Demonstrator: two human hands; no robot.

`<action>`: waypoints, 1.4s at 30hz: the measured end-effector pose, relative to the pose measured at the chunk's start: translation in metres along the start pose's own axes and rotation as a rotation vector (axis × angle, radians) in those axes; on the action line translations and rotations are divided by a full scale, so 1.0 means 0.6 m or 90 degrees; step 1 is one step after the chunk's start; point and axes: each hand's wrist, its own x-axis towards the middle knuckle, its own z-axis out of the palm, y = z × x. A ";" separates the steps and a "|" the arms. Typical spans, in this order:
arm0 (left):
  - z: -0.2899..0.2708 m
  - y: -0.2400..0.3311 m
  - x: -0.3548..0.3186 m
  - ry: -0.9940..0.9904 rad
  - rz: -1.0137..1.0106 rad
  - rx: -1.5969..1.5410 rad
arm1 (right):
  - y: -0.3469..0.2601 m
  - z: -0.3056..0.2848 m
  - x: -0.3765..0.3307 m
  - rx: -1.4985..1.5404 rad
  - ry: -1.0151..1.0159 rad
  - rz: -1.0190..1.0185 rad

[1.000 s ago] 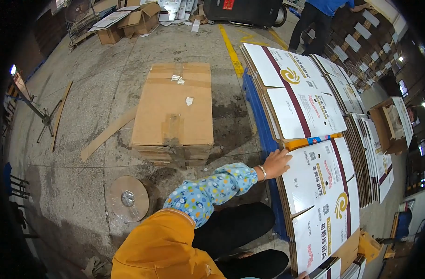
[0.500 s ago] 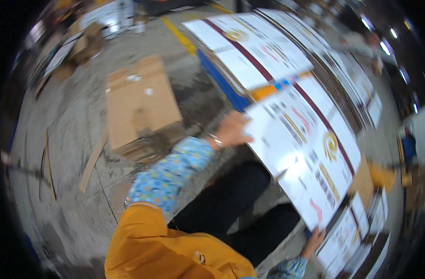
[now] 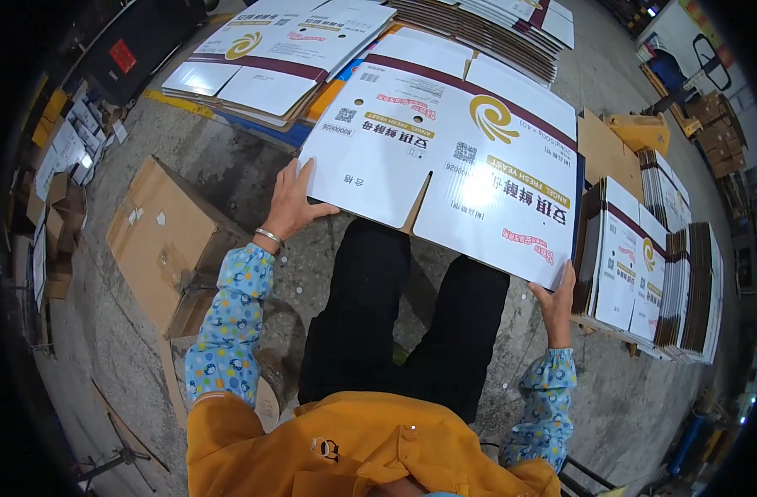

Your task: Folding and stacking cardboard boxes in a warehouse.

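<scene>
A flat, unfolded white cardboard carton [image 3: 453, 141] with a maroon stripe and a gold swirl spans the space in front of my legs. My left hand [image 3: 291, 201] grips its near left corner, thumb along the near edge. At the near right corner, my right hand [image 3: 555, 305] is closed on the board. A slot cut in the near edge lies between my hands. The carton's far part lies over or just above stacked flat cartons and an orange surface; whether it rests there I cannot tell.
More flat white cartons [image 3: 279, 54] lie in a stack at the far left. Others [image 3: 631, 257] stand stacked at my right. A brown cardboard box [image 3: 167, 236] sits on the concrete floor at left, and a dark thin-legged stand [image 3: 125, 454] is at lower left.
The view has swung round to the right. The carton has turned from a steep slant to nearly straight across my front, with both hands still on its near corners.
</scene>
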 end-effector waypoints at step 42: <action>-0.155 0.100 0.043 0.296 -0.081 -0.114 | -0.186 -0.129 0.096 -0.130 0.312 -0.161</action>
